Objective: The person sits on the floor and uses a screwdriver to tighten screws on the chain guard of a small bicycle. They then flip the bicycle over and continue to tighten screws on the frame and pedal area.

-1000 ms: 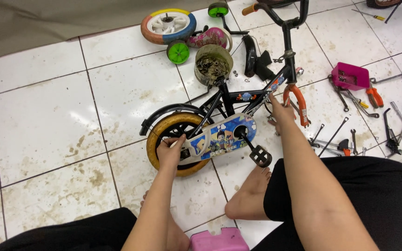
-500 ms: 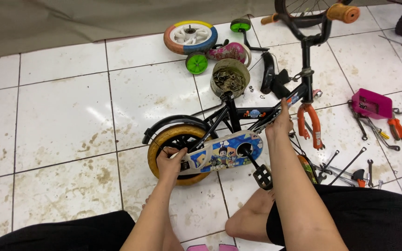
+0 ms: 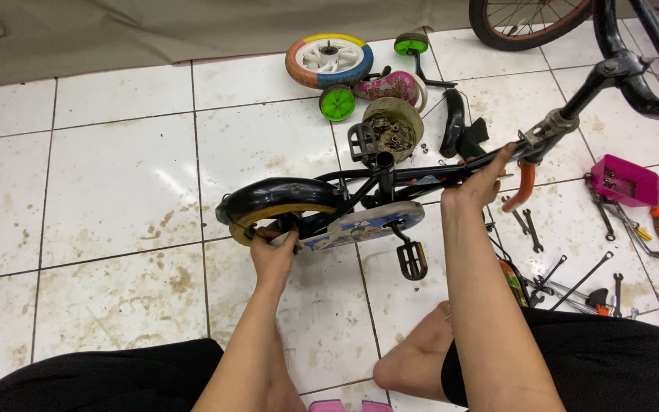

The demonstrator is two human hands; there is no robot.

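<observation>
A small black children's bicycle (image 3: 390,183) with a yellow rear tyre (image 3: 268,217), black mudguard and printed chain guard is tipped up off the white tiled floor in front of me. My left hand (image 3: 272,248) grips the rear wheel at its lower edge. My right hand (image 3: 478,187) holds the black frame tube near the head of the bike. A black pedal (image 3: 412,261) hangs below the chain guard. My bare foot (image 3: 413,362) rests on the floor between my arms.
Behind the bike lie a multicoloured wheel (image 3: 329,59), green training wheels (image 3: 337,102), a round tin of parts (image 3: 393,126) and a black saddle (image 3: 451,122). Wrenches and pliers (image 3: 573,278) and a pink box (image 3: 623,179) lie at the right. A larger bicycle wheel (image 3: 528,23) stands at the top right.
The bike has been lifted and turned from lying flat toward upright, its front end rising to the right. Both hands kept their grips. The view has shifted downward.
</observation>
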